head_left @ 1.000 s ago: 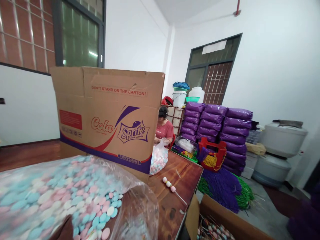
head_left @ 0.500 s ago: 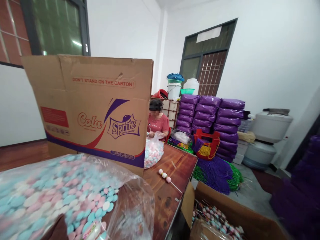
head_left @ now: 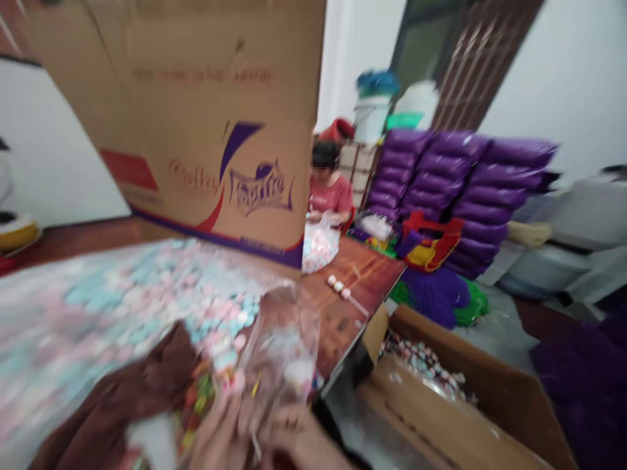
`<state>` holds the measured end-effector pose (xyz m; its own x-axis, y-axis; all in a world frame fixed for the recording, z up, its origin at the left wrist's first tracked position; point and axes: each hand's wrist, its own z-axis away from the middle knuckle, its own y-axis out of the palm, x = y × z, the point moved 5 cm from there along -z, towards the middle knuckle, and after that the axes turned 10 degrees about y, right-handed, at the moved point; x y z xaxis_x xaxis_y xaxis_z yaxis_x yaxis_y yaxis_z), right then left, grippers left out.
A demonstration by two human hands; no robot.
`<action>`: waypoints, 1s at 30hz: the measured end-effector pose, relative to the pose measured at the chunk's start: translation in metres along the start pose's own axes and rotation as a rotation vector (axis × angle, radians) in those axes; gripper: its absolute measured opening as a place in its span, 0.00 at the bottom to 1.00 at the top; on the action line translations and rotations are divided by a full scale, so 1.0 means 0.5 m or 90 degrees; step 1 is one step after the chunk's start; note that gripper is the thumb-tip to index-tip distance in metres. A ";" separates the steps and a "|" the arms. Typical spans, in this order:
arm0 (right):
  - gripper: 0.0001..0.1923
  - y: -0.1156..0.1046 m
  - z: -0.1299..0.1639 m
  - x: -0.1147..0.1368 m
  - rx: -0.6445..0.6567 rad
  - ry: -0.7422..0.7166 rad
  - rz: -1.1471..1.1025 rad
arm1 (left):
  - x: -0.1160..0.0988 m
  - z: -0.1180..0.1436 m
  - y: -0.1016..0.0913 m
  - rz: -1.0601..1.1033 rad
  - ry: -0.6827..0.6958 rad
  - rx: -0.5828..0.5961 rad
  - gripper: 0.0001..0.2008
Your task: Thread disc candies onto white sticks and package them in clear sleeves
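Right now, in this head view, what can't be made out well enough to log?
- Hands: bottom edge cuts them off and motion blur smears them; which hand is which, and any grip, cannot be told.
- Small colourful item beside the brown sleeve: too blurred to identify.
- Lettering on the carton: smeared, unreadable.
- Contents of the open box on the floor: blurred, partly hidden by its flap.
- Co-worker's hands: small, behind a bag of candy.

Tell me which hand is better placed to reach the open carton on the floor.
Right, probably: the right hand sits nearest the carton on that side; the left hand is farther. Blur hides both grips.
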<state>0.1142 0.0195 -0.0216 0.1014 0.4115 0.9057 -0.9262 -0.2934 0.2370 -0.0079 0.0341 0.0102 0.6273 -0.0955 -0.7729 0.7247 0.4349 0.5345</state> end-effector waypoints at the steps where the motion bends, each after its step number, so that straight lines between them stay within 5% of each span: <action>1: 0.16 -0.007 0.009 -0.019 -0.007 0.022 -0.009 | -0.004 -0.007 -0.019 -0.008 0.003 -0.019 0.12; 4: 0.14 -0.053 0.038 -0.026 -0.121 -0.040 0.158 | -0.047 -0.030 -0.054 0.016 0.124 0.090 0.17; 7: 0.11 -0.094 0.052 0.007 -0.221 -0.119 0.296 | -0.094 -0.037 -0.086 0.002 0.213 0.102 0.17; 11: 0.09 -0.080 0.036 0.050 -0.248 -0.230 0.478 | -0.116 -0.030 -0.097 0.026 0.255 0.107 0.17; 20: 0.11 0.002 -0.079 0.033 -0.209 -0.390 0.846 | -0.056 -0.028 -0.089 -0.020 0.156 0.089 0.16; 24: 0.08 0.009 -0.106 0.023 -0.122 -0.429 0.962 | -0.032 -0.035 -0.089 -0.046 0.118 0.059 0.18; 30: 0.09 -0.007 -0.104 0.011 -0.157 -0.478 0.936 | -0.002 -0.044 -0.074 -0.095 0.124 0.063 0.21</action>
<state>0.0991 0.0674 -0.0359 -0.7761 -0.5725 0.2645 -0.4077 0.1355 -0.9030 -0.0417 0.0375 -0.0165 0.4520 0.0272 -0.8916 0.8352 0.3381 0.4338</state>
